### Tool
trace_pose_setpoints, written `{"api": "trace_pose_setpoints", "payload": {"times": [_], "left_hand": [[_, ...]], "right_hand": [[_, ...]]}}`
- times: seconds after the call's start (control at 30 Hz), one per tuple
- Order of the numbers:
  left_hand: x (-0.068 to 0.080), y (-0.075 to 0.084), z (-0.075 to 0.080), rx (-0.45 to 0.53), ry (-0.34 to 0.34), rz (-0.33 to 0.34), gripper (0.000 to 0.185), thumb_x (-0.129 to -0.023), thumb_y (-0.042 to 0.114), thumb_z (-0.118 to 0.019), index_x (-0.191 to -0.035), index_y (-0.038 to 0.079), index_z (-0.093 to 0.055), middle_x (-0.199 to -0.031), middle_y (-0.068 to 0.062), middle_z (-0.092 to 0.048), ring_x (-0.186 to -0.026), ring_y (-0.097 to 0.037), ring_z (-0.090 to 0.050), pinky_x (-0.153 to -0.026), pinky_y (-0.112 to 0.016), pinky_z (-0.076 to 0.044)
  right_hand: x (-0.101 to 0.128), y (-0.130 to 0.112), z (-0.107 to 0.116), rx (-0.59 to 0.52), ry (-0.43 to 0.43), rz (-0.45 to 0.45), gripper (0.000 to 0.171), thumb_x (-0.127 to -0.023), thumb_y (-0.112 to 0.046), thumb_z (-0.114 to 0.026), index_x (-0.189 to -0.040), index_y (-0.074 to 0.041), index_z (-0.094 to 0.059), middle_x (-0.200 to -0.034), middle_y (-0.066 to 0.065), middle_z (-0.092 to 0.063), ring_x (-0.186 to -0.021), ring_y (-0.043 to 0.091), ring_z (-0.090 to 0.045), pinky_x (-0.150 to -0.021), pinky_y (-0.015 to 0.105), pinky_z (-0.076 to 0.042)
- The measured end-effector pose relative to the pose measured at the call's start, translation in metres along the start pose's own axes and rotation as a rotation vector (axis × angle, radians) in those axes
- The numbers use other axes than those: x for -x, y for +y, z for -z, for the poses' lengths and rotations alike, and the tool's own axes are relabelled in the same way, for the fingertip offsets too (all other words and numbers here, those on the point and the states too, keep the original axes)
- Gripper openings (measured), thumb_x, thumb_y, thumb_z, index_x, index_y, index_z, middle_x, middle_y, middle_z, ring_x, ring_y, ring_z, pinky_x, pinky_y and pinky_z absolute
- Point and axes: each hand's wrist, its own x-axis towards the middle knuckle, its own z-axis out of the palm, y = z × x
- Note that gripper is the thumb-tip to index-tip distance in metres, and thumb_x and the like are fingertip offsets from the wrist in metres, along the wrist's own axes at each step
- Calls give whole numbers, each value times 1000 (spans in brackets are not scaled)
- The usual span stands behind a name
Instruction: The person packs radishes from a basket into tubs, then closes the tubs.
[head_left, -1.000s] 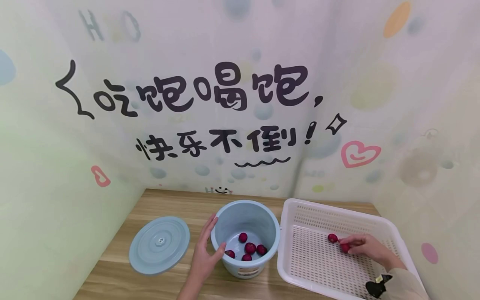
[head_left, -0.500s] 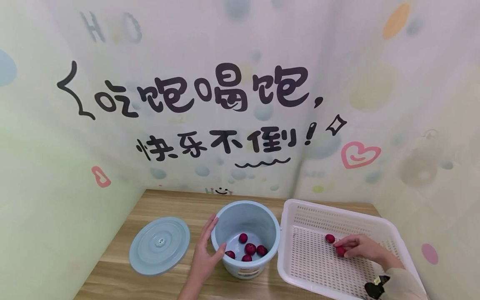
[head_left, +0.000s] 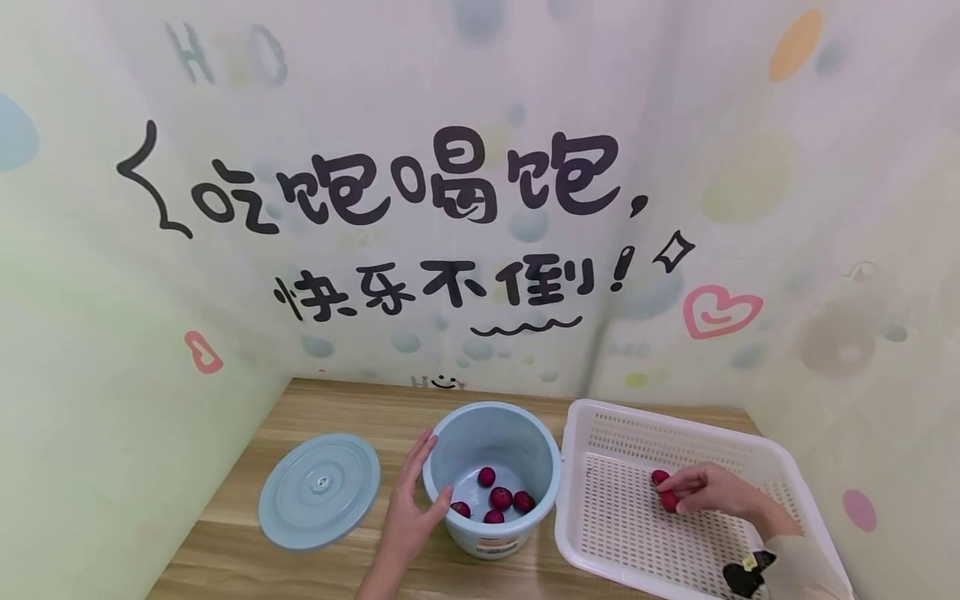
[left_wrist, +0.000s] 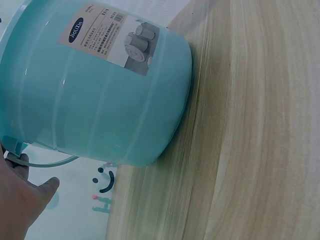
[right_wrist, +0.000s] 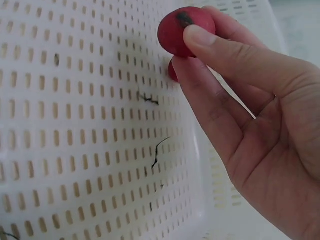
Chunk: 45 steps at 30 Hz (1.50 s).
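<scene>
In the head view, a light blue bucket (head_left: 491, 425) stands upright on the table with several red radishes (head_left: 500, 498) at its bottom. My left hand (head_left: 408, 512) rests against the bucket's left rim, fingers and thumb spread. By the bucket's thin handle (left_wrist: 52, 163), the left wrist view shows part of that hand (left_wrist: 20, 200). Over the white basket (head_left: 573, 500), my right hand (head_left: 712, 490) pinches a round radish (right_wrist: 177, 32) between thumb and fingers; a dark spot marks it. Another radish (head_left: 660, 476) lies close behind, partly hidden by the fingers (right_wrist: 205, 90).
A blue lid (head_left: 320, 492) lies flat left of the bucket on the wooden table (head_left: 322, 408). The basket stands right beside the bucket, its floor full of slots with a few dark scraps (right_wrist: 156, 155). A printed wall (head_left: 465, 350) rises behind the table.
My right hand has shifted a little to the left in the basket with its radish. The radish behind moved slightly left at first. My left hand has stayed at the bucket.
</scene>
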Motion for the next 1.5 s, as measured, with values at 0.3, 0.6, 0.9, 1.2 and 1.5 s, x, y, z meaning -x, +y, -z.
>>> {"api": "trace_pose_setpoints", "payload": {"times": [0.3, 0.6, 0.9, 1.2, 1.5], "left_hand": [[0, -2, -1, -13, 7, -7, 75, -82, 10, -74, -150, 23, -45, -161, 3, -35, -147, -26, -34, -116, -54, -34], [-1, 1, 0, 5, 1, 13, 75, -82, 10, -75, -150, 25, -45, -161, 7, -35, -148, -20, -32, -118, -48, -31], [-1, 0, -1, 0, 2, 15, 76, -81, 8, -75, -150, 25, -45, -162, 2, -36, -148, -20, -33, -117, -47, -31], [0, -1, -1, 4, 5, 12, 77, -81, 8, -75, -150, 26, -45, -161, 4, -36, -148, -20, -33, -117, -49, -32], [0, -1, -1, 8, 3, 16, 76, -82, 8, -75, -150, 26, -45, -161, 8, -35, -148, -19, -33, -117, -48, -32]], "right_hand": [[-8, -19, 0, 18, -48, 81, 35, -92, -5, -67, -119, 16, -63, -113, 20, -74, -96, 1, -69, -77, 20, -60], [-17, -41, -3, 91, -54, 100, 32, -92, -8, -68, -119, 9, -67, -110, 14, -75, -90, 4, -69, -74, 22, -60], [-26, -66, -11, 115, -50, 113, 34, -90, -9, -71, -117, 11, -68, -104, 14, -76, -86, 2, -68, -72, 22, -60], [-37, -93, -23, 156, -26, 68, 29, -90, -12, -70, -117, -3, -73, -103, 14, -76, -80, 4, -65, -60, 20, -55], [-49, -114, -32, 217, -8, 103, 30, -90, -18, -72, -118, -6, -73, -106, 6, -77, -81, 3, -68, -50, 18, -48]]}}
